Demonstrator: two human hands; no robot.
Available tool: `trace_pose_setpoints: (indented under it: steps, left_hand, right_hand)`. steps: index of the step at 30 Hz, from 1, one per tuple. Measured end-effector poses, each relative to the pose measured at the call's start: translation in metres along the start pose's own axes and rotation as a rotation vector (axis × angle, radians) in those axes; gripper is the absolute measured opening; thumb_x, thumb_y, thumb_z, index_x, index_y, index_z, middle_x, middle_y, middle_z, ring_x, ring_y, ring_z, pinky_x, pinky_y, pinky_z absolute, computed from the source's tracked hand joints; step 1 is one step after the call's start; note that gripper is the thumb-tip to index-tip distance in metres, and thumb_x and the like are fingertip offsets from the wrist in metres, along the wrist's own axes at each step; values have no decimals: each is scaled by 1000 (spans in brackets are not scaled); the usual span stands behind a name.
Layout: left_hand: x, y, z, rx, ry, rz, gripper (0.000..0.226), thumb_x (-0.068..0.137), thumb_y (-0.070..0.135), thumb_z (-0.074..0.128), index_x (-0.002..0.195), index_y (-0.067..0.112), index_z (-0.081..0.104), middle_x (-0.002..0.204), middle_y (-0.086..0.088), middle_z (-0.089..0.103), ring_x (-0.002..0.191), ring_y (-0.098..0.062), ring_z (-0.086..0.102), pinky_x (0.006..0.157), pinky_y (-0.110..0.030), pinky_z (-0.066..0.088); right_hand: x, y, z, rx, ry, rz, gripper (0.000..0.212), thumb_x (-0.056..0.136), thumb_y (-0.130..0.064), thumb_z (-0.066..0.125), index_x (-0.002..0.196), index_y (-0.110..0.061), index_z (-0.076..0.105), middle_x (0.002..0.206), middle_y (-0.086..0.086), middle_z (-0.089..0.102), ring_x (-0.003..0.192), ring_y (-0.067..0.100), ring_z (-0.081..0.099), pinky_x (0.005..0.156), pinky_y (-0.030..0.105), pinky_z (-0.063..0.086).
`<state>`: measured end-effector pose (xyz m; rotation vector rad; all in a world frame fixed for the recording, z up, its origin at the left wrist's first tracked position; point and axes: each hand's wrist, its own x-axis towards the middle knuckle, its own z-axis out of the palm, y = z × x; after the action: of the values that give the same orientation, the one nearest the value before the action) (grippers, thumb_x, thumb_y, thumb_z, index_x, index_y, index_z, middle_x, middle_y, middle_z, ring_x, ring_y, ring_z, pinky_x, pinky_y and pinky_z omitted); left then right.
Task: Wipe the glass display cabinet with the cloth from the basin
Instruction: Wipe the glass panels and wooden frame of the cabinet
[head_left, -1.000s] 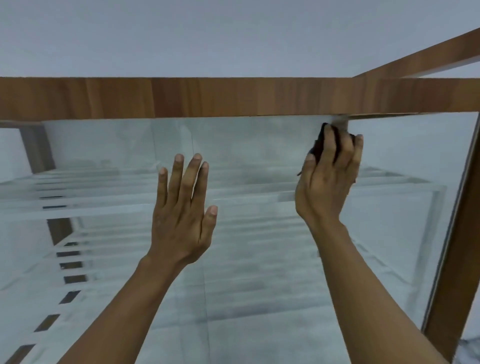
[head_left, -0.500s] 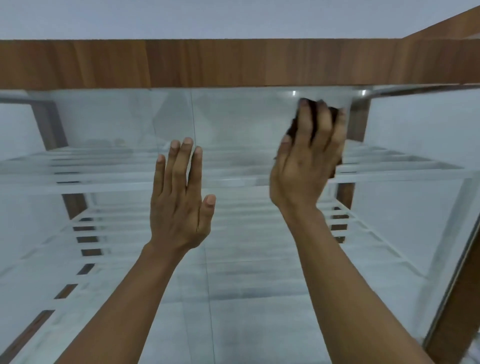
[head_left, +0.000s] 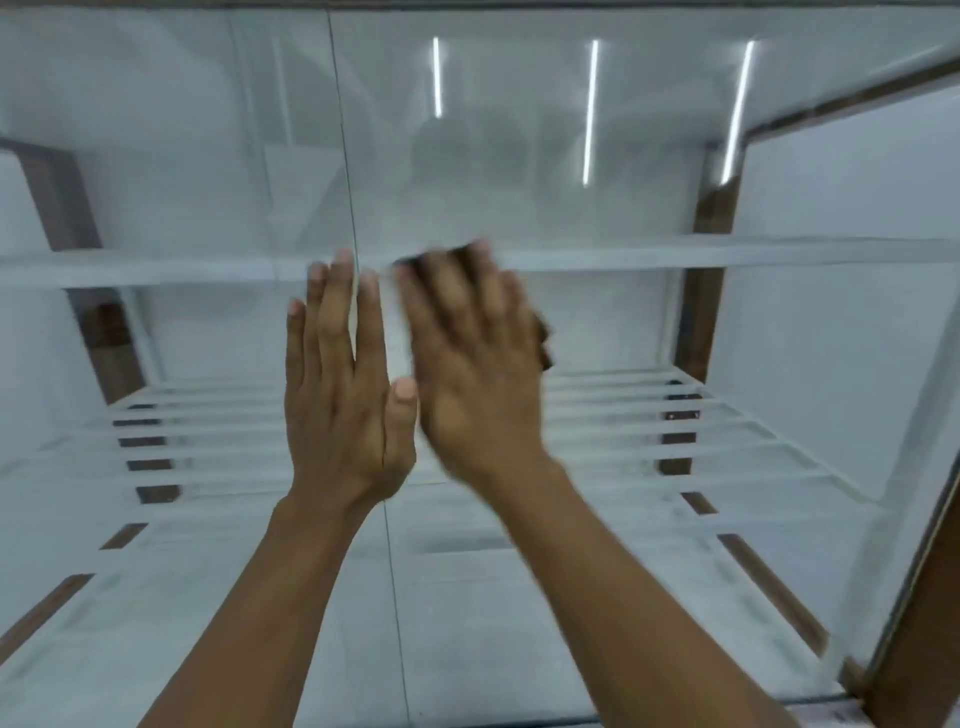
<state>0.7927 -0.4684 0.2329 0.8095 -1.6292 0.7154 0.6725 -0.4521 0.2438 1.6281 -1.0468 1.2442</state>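
The glass display cabinet (head_left: 597, 156) fills the head view, with two front panes meeting at a vertical seam near the middle. My right hand (head_left: 478, 358) presses a dark brown cloth (head_left: 540, 332) flat against the right pane, just right of the seam; the hand is motion-blurred and hides most of the cloth. My left hand (head_left: 345, 395) lies flat on the glass over the seam, fingers straight and nearly together, holding nothing. The two hands are almost touching.
White slatted shelves (head_left: 727, 415) show through the glass at several levels. Brown wooden posts (head_left: 706, 291) stand at the back corners, and a wooden frame edge (head_left: 924, 649) runs down the right side. Strip-light reflections (head_left: 589, 109) streak the upper glass.
My right hand has swept the cloth down and left from the top right of the pane to beside my left hand. The view has tilted down, dropping the wooden top rail out of sight.
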Motion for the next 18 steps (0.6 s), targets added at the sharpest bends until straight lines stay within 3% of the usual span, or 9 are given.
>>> trace_pose_setpoints:
  steps: [1,3,6,8,9,12,14,16,18]
  left_hand:
    - [-17,1,3,2,-5,14,68,103,37,13,153,-8,21,163,-24,18,155,-39,14,128,-48,7]
    - [-46,-1,6,14,-20,37,68,105,39,11,153,-8,21,164,-24,19,155,-38,15,127,-50,10]
    - [-72,-7,11,8,-15,75,69,105,42,9,154,-5,21,163,-23,20,154,-38,16,127,-52,11]
    - [-78,-9,15,-1,16,97,70,105,43,8,153,-6,21,162,-22,21,154,-37,17,127,-54,13]
    - [-80,-9,16,-10,35,102,71,105,43,8,153,-7,22,162,-22,21,154,-38,16,126,-55,14]
    - [-88,-10,20,-54,107,96,72,105,43,8,152,-9,22,161,-25,19,154,-42,15,125,-58,16]
    - [-107,-7,23,-60,131,72,74,105,45,6,153,-9,21,162,-26,17,154,-42,13,125,-59,16]
    - [-141,-5,29,-55,127,59,76,104,46,4,154,-8,21,162,-25,17,154,-42,13,126,-57,14]
    - [-181,-6,35,-44,103,73,75,104,46,3,154,-7,20,163,-25,17,154,-41,11,127,-54,10]
  right_hand:
    - [-21,-9,3,7,-53,-56,55,99,-22,53,152,-16,42,161,6,36,153,33,20,125,50,16]
    - [-62,21,-3,-66,-14,34,53,100,-20,54,152,-19,44,161,5,36,154,31,18,125,51,17]
    - [-73,95,-32,-172,208,471,49,101,-19,48,150,-16,43,158,12,37,151,37,19,118,60,24]
    - [-55,99,-34,-166,312,576,49,101,-19,44,150,-13,43,157,13,37,150,39,21,118,59,24]
    - [-52,80,-23,-155,299,479,50,101,-19,44,150,-12,44,158,12,38,151,39,22,120,57,22]
    - [-104,-2,17,-59,64,-47,51,100,-19,50,151,-16,45,160,7,38,153,33,21,124,51,17]
    - [-164,-3,22,-59,3,-103,50,101,-19,52,150,-19,46,160,5,38,153,31,21,125,50,17]
    - [-207,48,7,-151,115,102,49,101,-19,51,149,-18,47,158,8,40,151,35,24,123,52,19]
    - [-221,109,-20,-244,266,481,51,98,-22,44,147,-13,46,154,14,42,149,41,26,122,54,18]
